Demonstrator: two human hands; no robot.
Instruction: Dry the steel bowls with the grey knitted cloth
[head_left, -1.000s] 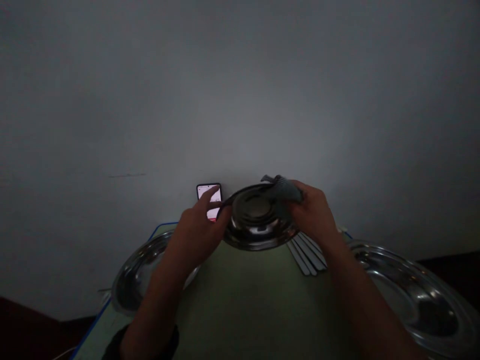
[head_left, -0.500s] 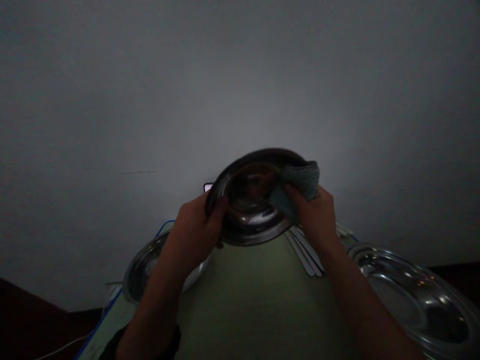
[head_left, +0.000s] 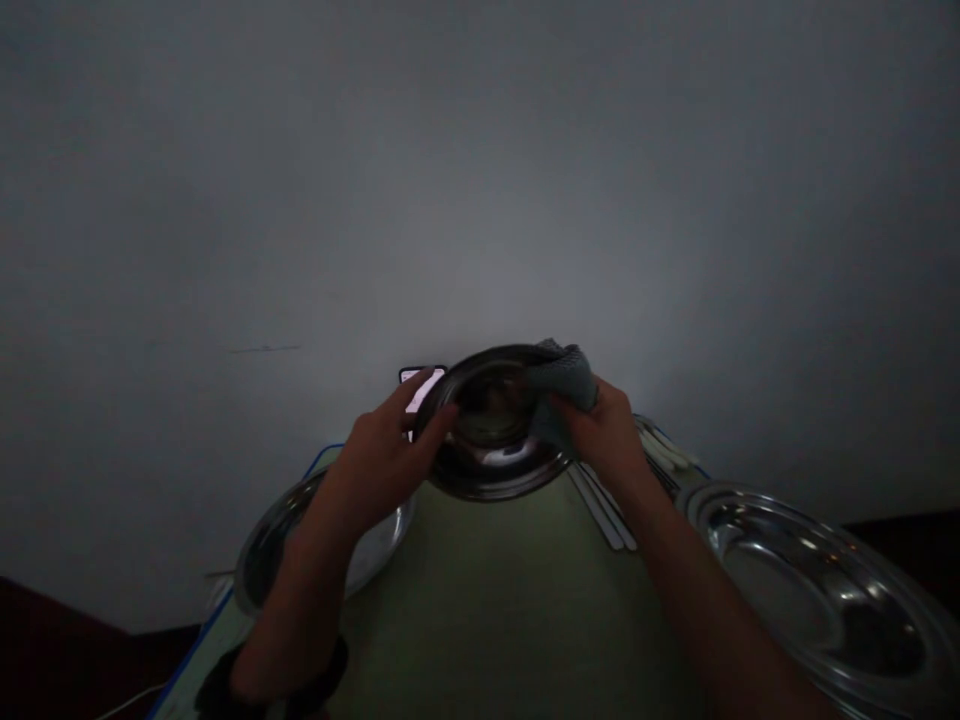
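I hold a round steel plate (head_left: 491, 450) above the far middle of a pale green table (head_left: 495, 610). My left hand (head_left: 379, 455) grips the plate's left rim, thumb over the edge. My right hand (head_left: 604, 435) is closed on a grey cloth (head_left: 559, 378) and presses it against the plate's upper right rim. The plate is tilted slightly toward me, its hollow side facing me.
A steel plate (head_left: 262, 560) lies at the table's left edge, a larger one (head_left: 817, 590) at the right. Several flat utensils (head_left: 607, 505) lie beside my right wrist. A lit phone (head_left: 421, 380) stands against the plain wall behind the plate.
The plate has come down and flattened after being tipped up half a second ago. The cloth in my right hand slid along the upper right rim.
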